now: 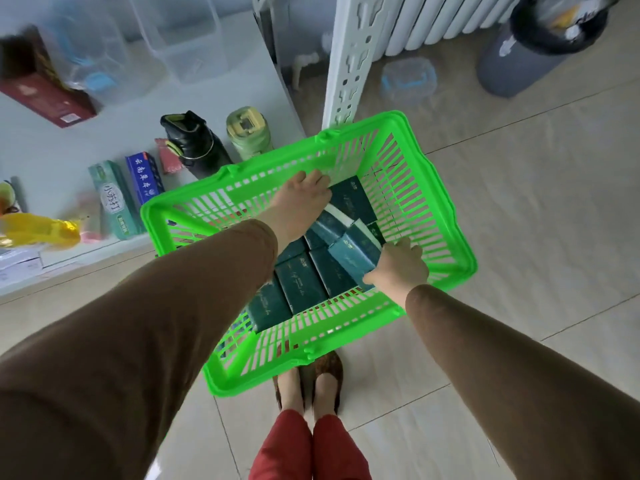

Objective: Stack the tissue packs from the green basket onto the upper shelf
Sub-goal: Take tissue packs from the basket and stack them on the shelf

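A bright green slatted basket [446, 216] sits on the tiled floor in front of my feet. Several dark teal tissue packs [301, 282] lie inside it, some flat, some tipped on edge. My right hand [401, 265] is closed around one tilted pack [356, 254] near the basket's right side. My left hand [301, 199] reaches deep into the basket with its fingers over a pack [353, 199] at the far end; whether it grips the pack is hidden by the back of the hand. The shelf board [69, 143] lies to the left.
On the shelf stand a black bottle [194, 147], a green bottle [247, 133], toothpaste boxes [114, 202], a red box [45, 95] and clear bins [180, 32]. A white shelf post [353, 57] rises behind the basket. A grey bin [533, 50] and a radiator stand at the back right.
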A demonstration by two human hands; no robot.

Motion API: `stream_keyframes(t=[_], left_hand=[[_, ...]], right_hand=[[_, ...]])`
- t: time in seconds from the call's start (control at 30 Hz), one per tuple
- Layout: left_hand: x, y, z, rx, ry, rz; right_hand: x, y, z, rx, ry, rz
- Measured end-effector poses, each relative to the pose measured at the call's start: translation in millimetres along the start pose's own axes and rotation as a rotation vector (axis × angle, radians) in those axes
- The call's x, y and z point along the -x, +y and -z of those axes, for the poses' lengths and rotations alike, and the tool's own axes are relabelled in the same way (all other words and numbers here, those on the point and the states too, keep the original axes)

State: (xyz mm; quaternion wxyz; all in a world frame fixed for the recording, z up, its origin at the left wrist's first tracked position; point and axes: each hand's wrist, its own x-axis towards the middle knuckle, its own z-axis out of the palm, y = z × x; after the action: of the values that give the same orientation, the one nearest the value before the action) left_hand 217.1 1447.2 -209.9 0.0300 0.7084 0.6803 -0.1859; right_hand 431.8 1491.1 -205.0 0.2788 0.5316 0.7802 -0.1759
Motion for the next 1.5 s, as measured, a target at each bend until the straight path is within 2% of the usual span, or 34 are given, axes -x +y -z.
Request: stream_keyframes(t=[0.13,0.27,0.4,0.53,0.63,0.77,0.93,1.13,1.5], left_hand=[[113.4,-34.9,46.7,0.291,-0.045,0.282],[244.9,-88.1,115.3,0.6,0.084,0.5],[369.1,-159.0,177.8,0.659,0.271,0.616],[509.9,-247.4,214.4,0.632,0.454,0.668],[598.6,-310.0,221.7,0.618,0.513,0.711],[685.8,-393.4,216.2,0.556,0.536,0.772],[728.1,-494.7,198.3,0.539,0.515,0.842],[702.0,-594.5,165.6,0.545,0.458,0.833],[646.7,-692.7,103.1,0.556,0.346,0.805]], right_hand=[[60.8,3.0,57.5,-0.219,0.087,0.191],[134.5,-32.9,128.5,-0.362,0.159,0.381],[205.6,-110.0,189.7,-0.411,0.22,0.573],[283.8,-229.4,230.6,-0.501,0.266,0.769],[329.6,-316.8,241.8,-0.69,0.235,0.88],[372.4,-422.8,248.3,-0.846,0.196,0.927],[386.3,-527.0,258.5,-0.951,0.157,0.937],[350.2,-623.1,280.2,-0.89,0.184,0.927],[260.2,-738.4,296.3,-0.756,0.184,0.868]])
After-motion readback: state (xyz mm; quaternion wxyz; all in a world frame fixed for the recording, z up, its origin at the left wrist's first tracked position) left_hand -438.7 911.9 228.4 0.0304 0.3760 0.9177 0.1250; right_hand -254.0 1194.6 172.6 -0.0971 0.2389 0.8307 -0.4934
